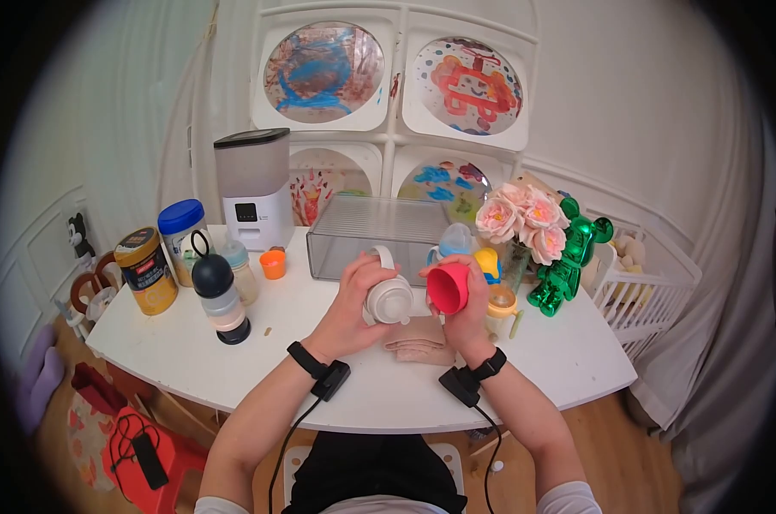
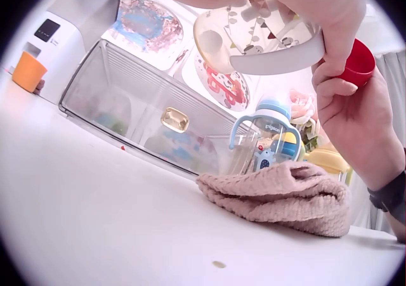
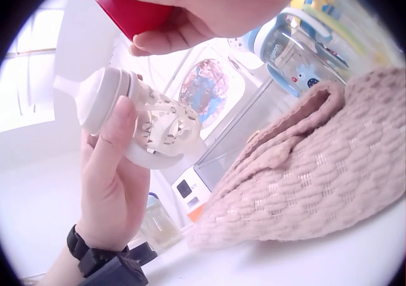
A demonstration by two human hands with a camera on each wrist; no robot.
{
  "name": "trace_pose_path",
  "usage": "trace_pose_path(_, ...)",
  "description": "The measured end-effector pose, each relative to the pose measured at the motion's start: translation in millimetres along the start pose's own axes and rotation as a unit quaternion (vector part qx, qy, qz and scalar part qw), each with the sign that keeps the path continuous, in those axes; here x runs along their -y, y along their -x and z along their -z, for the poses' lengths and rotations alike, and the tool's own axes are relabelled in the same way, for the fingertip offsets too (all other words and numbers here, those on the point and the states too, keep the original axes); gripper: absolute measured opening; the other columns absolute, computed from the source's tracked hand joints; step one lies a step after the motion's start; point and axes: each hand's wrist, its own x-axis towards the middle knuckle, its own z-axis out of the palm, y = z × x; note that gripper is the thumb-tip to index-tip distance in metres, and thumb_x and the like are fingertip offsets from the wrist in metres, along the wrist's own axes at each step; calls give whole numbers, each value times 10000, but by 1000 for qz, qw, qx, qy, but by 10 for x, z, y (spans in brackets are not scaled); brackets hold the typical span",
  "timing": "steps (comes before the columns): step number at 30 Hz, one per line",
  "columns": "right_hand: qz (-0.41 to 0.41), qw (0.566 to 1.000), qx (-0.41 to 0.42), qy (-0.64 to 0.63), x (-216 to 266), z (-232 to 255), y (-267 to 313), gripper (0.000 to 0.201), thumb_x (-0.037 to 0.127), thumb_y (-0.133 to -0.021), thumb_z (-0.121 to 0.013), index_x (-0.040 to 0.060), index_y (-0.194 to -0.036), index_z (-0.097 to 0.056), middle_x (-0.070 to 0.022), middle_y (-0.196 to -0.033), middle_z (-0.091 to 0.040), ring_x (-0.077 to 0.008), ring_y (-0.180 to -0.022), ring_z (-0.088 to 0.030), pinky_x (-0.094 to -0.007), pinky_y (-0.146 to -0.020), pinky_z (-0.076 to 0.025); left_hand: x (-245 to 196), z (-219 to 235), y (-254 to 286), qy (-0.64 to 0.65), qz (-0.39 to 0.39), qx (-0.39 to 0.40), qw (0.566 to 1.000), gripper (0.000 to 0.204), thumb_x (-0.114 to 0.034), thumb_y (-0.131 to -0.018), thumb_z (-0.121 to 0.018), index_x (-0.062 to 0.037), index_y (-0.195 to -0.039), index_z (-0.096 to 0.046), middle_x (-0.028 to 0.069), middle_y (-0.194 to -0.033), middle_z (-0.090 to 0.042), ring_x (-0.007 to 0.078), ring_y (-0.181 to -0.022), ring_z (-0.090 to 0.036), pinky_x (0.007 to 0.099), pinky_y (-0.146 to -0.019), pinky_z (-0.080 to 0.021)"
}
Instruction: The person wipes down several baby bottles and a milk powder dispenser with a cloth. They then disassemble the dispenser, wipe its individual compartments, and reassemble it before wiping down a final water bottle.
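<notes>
My left hand grips a baby bottle with a white collar, a clear teat and a white handle. In the right wrist view the bottle is tilted, its teat to the left, and small printed figures show on its clear body. My right hand holds a red cup, its opening turned toward the head camera, close beside the bottle. Below both hands a folded pink cloth lies on the white table. Behind the right hand stands a blue-handled baby bottle.
A clear grey box stands at the back, with a white dispenser to its left. An orange cup, a dark-topped stacked container and a gold tin are at left. Pink flowers and a green bear figure stand at right.
</notes>
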Motion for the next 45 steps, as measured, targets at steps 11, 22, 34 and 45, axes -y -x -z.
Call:
trace_pose_path(11,-66,995,24,-73,-2,-114,23,567,545,-1151,-254,74,-1260,-551,-204,-1104,-712,-217,-776,-699,-302,-571,-554,-15,-18,32,84,95,-51,991,796,-246,-788,-932,-100,-1422,-472,133,-1364,-631,330,-1236,-638,423,-1098,-481)
trace_pose_path(22,-78,997,0,0,5,-125,40,590,565,-1147,-256,71,-1280,-551,-175,-1153,-717,-194,-897,-705,-303,-617,-564,-123,-23,16,85,136,-57,985,832,-258,-790,-917,-64,-1471,-480,141,-1318,-603,319,-1235,-621,412,-1061,-504)
trace_pose_path(34,266,881,139,366,140,-194,77,381,252,-948,-759,63,-1261,-651,-153,-1241,-697,-358,-1150,-657,-418,-1039,-508,-78,-25,69,94,157,28,983,686,-426,-966,-744,-78,-1497,-485,226,-1275,-679,408,-1188,-672,438,-1009,-539)
trace_pose_path(45,189,906,170,339,96,-212,44,431,221,-993,-706,48,-1367,-581,-192,-1372,-603,-388,-1229,-608,-441,-1080,-485,-125,4,60,45,182,-8,982,433,-301,-1124,-450,-70,-1491,-466,264,-1201,-698,471,-1114,-673,475,-919,-553)
